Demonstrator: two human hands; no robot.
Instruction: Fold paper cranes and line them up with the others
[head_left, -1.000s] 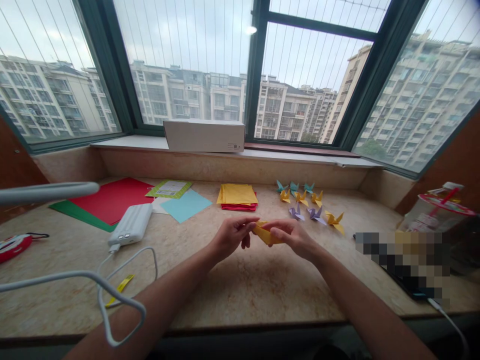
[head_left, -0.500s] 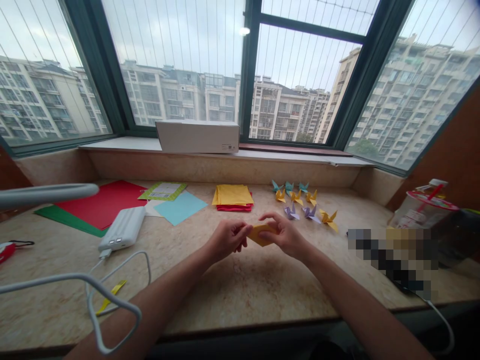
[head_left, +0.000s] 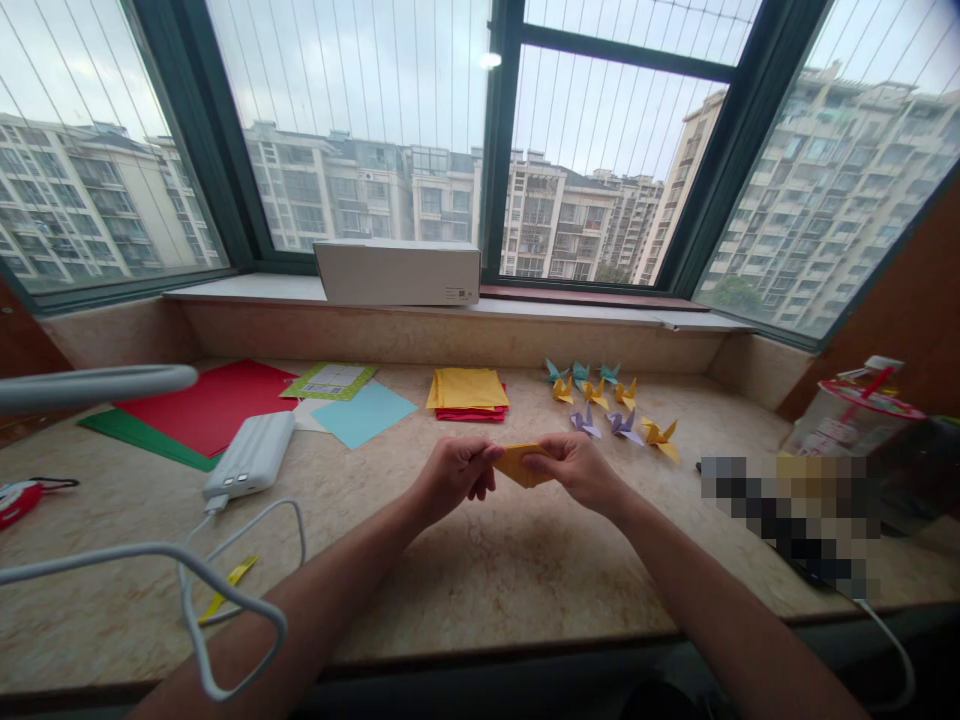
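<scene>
A small folded piece of yellow paper (head_left: 520,466) is held up between my two hands, above the marble-patterned counter. My left hand (head_left: 454,468) pinches its left corner, the other fingers curled under. On the opposite side my right hand (head_left: 579,468) grips the paper, thumb on its near face. Behind the hands lies a stack of yellow and red paper (head_left: 468,393). To the right of it stand rows of folded paper cranes: teal ones (head_left: 580,374) at the back, yellow ones (head_left: 595,394) in the middle, and purple ones (head_left: 623,425) beside another yellow crane (head_left: 660,437) in front.
Left on the counter (head_left: 480,600) are red paper (head_left: 214,405), light blue paper (head_left: 365,415) and a white power bank (head_left: 251,455) with a looping cable (head_left: 247,612). A white box (head_left: 397,275) sits on the sill. At right stands a plastic cup (head_left: 851,425) near a pixelated dark object (head_left: 787,525).
The fingers of my right hand, raised and spread over the paper before, have come down and closed on its right side. My left hand stays at its corner.
</scene>
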